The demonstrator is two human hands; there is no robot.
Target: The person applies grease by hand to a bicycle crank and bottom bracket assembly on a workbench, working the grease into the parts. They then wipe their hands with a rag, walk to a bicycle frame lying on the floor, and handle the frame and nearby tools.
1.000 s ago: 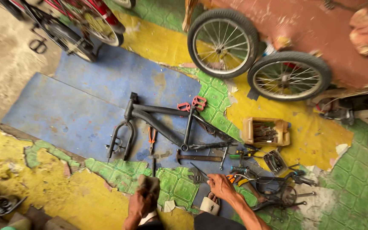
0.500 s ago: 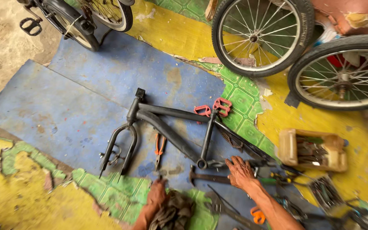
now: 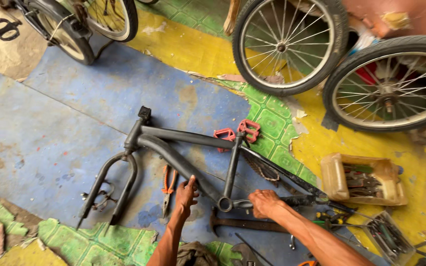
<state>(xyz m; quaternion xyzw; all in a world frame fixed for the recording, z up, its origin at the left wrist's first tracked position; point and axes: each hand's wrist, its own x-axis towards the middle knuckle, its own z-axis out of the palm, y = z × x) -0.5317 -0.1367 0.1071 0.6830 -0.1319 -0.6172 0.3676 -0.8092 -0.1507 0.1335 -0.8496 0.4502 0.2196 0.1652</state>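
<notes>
On the floor (image 3: 65, 143), worn blue sheeting lies patched against yellow and green patterned covering, torn and flaking at the edges, with bare dusty ground at the upper left.

Item: bicycle frame (image 3: 183, 157), matt black metal tubing, lying flat across the blue sheet, fork (image 3: 109, 192) pointing toward the lower left. Your left hand (image 3: 186, 194) rests on the lower tube, fingers curled over it. Your right hand (image 3: 265, 203) is closed around the rear stay just beside the round bottom bracket shell.

Item: two red pedals (image 3: 237, 132), blocky and studded, touching the frame's upper tube where the seat tube meets it.

Item: pliers (image 3: 167, 189) with orange handles, on the blue sheet between fork and lower tube.

Item: hammer (image 3: 245, 224), rusty head and dark shaft, just below the frame by your right hand.

Item: cut plastic tub (image 3: 331, 180), yellowed, holding assorted hand tools, on the yellow patch to the right. More loose tools lie near it at the lower right.

Item: two spoked wheels (image 3: 289, 44), black tyres, leaning at the upper right; part of a standing bicycle (image 3: 70, 29) at the upper left.
</notes>
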